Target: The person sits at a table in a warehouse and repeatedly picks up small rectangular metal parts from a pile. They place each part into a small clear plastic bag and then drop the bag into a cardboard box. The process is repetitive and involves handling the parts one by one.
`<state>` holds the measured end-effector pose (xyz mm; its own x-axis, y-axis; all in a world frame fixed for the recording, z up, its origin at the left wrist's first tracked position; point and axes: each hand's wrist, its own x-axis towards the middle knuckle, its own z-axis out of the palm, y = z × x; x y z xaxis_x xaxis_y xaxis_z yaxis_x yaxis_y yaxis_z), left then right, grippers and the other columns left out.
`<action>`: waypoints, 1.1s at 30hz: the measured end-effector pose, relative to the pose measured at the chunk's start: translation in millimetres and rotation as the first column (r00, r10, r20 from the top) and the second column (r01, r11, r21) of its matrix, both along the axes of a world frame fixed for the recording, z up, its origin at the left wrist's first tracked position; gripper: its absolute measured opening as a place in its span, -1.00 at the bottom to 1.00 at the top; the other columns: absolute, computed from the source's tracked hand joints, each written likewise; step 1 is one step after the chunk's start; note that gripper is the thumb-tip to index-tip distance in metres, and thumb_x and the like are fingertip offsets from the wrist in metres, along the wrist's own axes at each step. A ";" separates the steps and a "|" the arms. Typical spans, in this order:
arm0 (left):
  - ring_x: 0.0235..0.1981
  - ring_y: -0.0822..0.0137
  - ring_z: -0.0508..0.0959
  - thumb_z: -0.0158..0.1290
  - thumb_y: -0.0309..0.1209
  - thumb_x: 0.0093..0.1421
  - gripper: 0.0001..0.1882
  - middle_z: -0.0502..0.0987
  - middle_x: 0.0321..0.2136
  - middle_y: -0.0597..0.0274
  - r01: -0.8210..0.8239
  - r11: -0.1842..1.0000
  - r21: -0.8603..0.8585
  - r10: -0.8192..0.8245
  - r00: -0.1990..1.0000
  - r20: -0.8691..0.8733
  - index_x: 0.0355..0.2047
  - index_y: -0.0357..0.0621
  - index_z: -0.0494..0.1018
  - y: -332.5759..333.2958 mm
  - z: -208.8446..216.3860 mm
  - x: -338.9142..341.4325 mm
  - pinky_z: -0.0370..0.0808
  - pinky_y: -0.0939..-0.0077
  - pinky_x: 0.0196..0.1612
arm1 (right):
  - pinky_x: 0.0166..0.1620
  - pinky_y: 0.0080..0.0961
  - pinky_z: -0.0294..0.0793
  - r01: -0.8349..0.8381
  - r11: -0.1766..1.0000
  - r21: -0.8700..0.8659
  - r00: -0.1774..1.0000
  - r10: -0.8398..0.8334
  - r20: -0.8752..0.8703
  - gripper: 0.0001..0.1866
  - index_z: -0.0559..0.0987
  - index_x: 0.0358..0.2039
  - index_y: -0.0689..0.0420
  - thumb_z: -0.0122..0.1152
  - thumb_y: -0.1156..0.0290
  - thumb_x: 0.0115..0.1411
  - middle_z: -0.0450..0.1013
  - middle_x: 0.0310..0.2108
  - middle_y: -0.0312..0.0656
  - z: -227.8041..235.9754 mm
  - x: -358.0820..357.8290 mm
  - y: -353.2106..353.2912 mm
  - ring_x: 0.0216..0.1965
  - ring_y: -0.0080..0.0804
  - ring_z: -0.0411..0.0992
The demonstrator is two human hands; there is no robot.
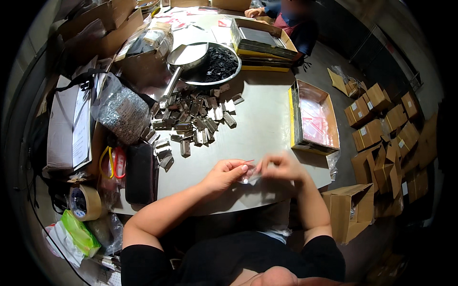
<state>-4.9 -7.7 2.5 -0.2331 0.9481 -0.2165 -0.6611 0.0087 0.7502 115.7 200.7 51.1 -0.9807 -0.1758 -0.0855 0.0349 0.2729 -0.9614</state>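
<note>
The small clear bag shows red at its edge. The metal brackets are silver-grey, the tabletop pale grey, the small loose parts black. The open carton is yellow and black outside; the tape roll is tan.

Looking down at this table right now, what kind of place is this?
It's probably a small workshop or packing place. There's a heap of folded metal pieces, lots of small black parts, and many brown cardboard boxes.
</note>
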 end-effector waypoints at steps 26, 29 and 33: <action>-0.34 0.55 0.51 0.27 -0.47 0.09 -0.67 0.55 -0.35 0.27 0.094 0.995 0.011 -0.084 0.929 -0.362 -0.19 -0.20 0.39 1.3 4.1 -10.1 0.48 0.62 -0.25 | 0.14 -0.16 0.27 0.325 0.759 0.564 0.883 -0.031 -0.468 -0.66 0.50 -0.09 0.11 0.17 0.24 0.16 0.31 0.05 0.04 -45.0 -96.9 -24.1 0.09 0.03 0.28; -0.26 0.53 0.51 0.25 -0.43 0.12 -0.56 0.52 -0.29 0.32 0.108 0.993 0.045 -0.084 0.928 -0.363 -0.02 -0.24 0.37 1.4 -7.7 -4.2 0.47 0.61 -0.16 | 0.11 -0.22 0.31 0.420 0.804 0.422 0.851 -0.187 -0.491 -0.69 0.51 -0.11 0.15 0.17 0.29 0.16 0.36 0.02 0.03 -17.2 -62.3 -24.2 0.05 0.00 0.33; -0.17 0.41 0.50 0.24 -0.36 0.10 -0.53 0.51 -0.20 0.20 0.017 0.992 0.123 0.044 0.879 -0.475 -0.01 -0.24 0.38 3.7 -9.9 2.8 0.45 0.47 -0.09 | 0.01 -0.26 0.39 0.157 0.881 0.446 0.966 -0.043 -0.256 -0.69 0.53 -0.14 0.16 0.25 0.34 0.10 0.47 -0.14 -0.02 57.4 1.2 -42.6 -0.07 -0.04 0.42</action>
